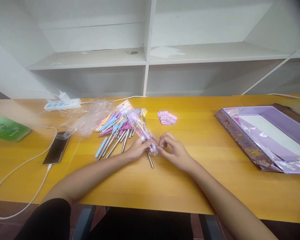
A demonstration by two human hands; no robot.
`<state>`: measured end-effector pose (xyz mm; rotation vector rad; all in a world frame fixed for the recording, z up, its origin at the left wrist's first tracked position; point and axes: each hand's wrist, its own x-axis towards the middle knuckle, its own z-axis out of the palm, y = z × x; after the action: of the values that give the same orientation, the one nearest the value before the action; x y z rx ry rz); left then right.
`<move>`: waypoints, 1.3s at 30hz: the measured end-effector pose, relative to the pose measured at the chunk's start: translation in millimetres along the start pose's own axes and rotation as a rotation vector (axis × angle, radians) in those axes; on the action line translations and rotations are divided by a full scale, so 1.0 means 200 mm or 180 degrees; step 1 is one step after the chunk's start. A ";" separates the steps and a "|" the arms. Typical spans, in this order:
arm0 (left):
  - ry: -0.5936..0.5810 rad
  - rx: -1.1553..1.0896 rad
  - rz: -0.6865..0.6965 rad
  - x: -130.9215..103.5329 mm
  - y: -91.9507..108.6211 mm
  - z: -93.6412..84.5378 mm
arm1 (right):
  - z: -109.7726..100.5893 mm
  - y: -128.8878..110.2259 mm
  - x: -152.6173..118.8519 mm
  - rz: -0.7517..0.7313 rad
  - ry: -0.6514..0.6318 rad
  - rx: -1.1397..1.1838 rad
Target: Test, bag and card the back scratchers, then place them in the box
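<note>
A purple back scratcher in a clear plastic bag slants across the middle of the table. My left hand is closed around its lower end. At that same end my right hand has thumb and forefinger pinched together at the edge of the bag. To the left and behind lies a pile of back scratchers with metal rods and pink, blue, yellow and purple handles and claw heads. Small pink cards are stacked loosely just beyond my right hand.
Crumpled clear plastic bags lie left of the pile. A black phone is plugged into a white cable, near a white power strip and a green package. An open purple box stands at the right. White shelves rise behind the table.
</note>
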<state>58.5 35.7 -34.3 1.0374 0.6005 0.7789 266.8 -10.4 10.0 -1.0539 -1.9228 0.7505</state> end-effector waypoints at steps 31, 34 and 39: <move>-0.0205 0.0558 0.0027 -0.03 0.00 0.04 | 0.02 0.06 -0.01 0.1359 -0.0632 0.1504; -0.0242 0.0559 -0.0050 -0.03 0.01 0.04 | 0.00 0.06 0.00 0.1427 -0.0813 0.1717; -0.0524 0.0466 -0.0007 -0.03 0.01 0.04 | -0.03 0.08 0.01 0.1613 -0.0971 0.1966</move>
<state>60.1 28.0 -28.6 1.2222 0.5227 0.6472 277.0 0.1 2.1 -1.0655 -1.4830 1.7428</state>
